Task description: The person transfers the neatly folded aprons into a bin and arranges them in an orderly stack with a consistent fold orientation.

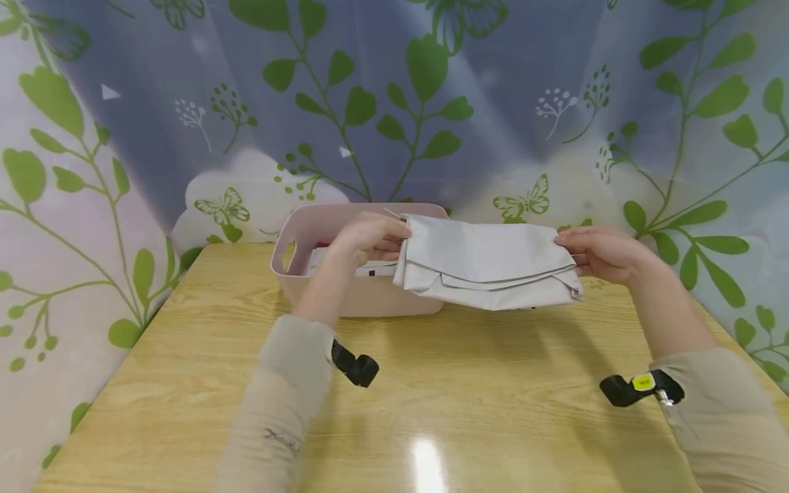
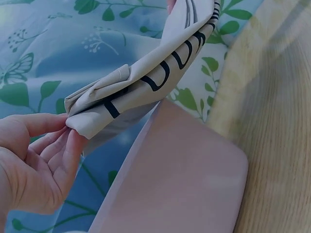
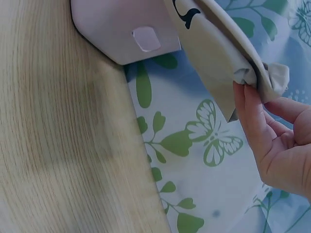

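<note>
Both hands hold a folded off-white bundle (image 1: 487, 253) of thin sheet material, a bag by its look, up above the table. My left hand (image 1: 366, 239) pinches its left end, over the pink bin. At the opposite end, my right hand (image 1: 607, 253) grips the edge between thumb and fingers. Large black letters run along the bundle's far side in the left wrist view, where the left hand (image 2: 43, 160) has a folded corner between thumb and fingertips. In the right wrist view the fingers of the right hand (image 3: 282, 141) press the layered end together.
The pink plastic bin (image 1: 357, 294), with handle holes, stands at the back of the wooden table (image 1: 431, 397). Inside it lie white items (image 1: 317, 259) and something red. A leaf-and-butterfly patterned curtain (image 1: 382, 103) hangs behind the table.
</note>
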`<state>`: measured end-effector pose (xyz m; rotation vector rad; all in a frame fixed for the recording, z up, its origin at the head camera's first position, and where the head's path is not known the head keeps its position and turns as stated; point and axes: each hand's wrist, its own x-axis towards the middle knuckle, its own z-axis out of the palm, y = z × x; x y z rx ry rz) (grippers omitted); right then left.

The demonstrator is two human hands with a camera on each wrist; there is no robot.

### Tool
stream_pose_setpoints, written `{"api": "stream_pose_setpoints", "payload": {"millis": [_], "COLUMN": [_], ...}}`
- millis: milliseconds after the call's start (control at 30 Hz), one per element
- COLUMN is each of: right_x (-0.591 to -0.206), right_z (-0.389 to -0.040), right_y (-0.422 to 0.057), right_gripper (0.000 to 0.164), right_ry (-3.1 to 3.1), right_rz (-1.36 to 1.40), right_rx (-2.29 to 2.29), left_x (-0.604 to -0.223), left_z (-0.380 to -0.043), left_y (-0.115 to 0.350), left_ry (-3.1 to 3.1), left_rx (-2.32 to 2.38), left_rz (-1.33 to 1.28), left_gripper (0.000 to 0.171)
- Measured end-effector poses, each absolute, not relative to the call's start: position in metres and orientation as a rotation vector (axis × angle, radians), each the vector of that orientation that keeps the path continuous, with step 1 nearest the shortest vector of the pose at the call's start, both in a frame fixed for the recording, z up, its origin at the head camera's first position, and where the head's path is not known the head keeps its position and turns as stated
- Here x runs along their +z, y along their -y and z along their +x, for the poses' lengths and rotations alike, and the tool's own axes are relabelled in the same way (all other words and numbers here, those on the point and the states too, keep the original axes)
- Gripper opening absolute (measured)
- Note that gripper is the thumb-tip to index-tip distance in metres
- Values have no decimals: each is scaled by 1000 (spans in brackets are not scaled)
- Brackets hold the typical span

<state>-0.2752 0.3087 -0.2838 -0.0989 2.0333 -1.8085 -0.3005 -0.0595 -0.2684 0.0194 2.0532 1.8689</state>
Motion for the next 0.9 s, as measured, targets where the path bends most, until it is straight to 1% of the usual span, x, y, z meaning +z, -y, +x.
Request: {"api": "stream_pose_setpoints", "payload": {"millis": [433,600,667,800,900], "right_x": [-279,-280,-280,-279,-277], "right_z": [-279,-281,-282,-284,-286], "right_y": [-280,-272,-268,-259,-252], "right_gripper": [14,17,16,9,10], "right_ry": [-1949,-1907,-1893,-1907,-1926], "right_rz": [-148,-144,-138,-138,-154], "right_rx": [-1872,-1921,-1932,-1916,-1898], "left_x": [-265,-263,-262,-261,-261], "left_z": [-300,-299,-299,-300,-300], "left_y": [89,97,100,108,114], "left_ry": [-2078,-2087,-2100,-2115,-2129], "left_rx": [1862,1871,1869,1860,1867], "left_rz": [17,14,13,5,-26], "left_gripper": [9,13,15,15,16]}}
